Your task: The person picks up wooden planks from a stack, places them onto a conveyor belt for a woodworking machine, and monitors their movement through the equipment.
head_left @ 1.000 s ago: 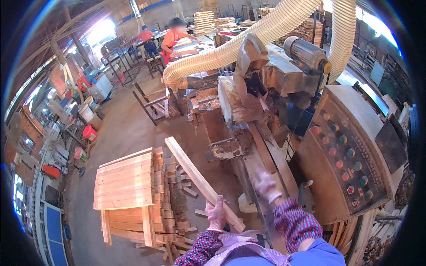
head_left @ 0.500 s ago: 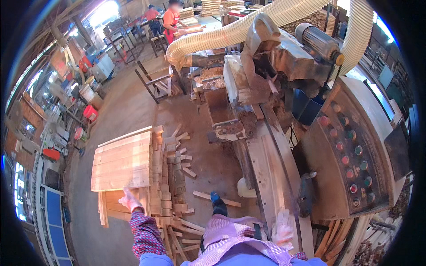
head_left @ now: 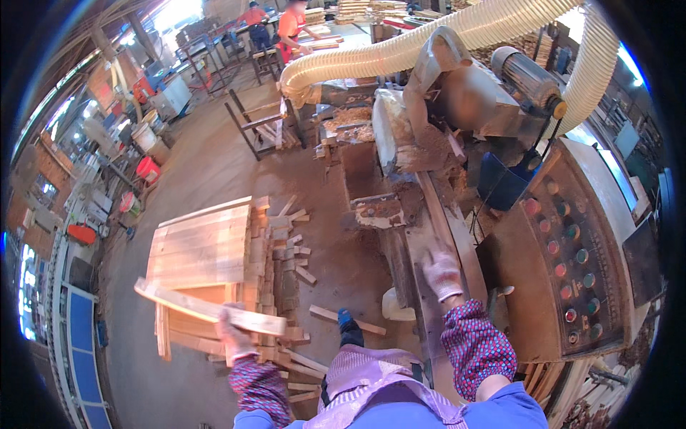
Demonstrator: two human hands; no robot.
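Observation:
My left hand (head_left: 234, 333), in a pale work glove, is closed around a light wooden board (head_left: 187, 303). The board is held at a slant over the near edge of a stack of boards (head_left: 196, 247). My right hand (head_left: 442, 274), also gloved, reaches forward over the long bed (head_left: 437, 343) of a woodworking machine. Its fingers are stretched out and point toward the cutting head. A narrow wooden strip (head_left: 433, 204) runs along the bed beyond those fingertips; whether they touch it I cannot tell.
A sloped control panel (head_left: 568, 264) with several coloured buttons stands right of the bed. A ribbed dust hose (head_left: 400, 53) arches over the machine. Offcuts (head_left: 296, 250) and a loose stick (head_left: 357, 322) lie on the floor. Another person (head_left: 289, 32) works far back.
My left hand has taken a board and lifted it from the stack, moving slightly right. My right hand has moved forward along the machine bed, away from my body.

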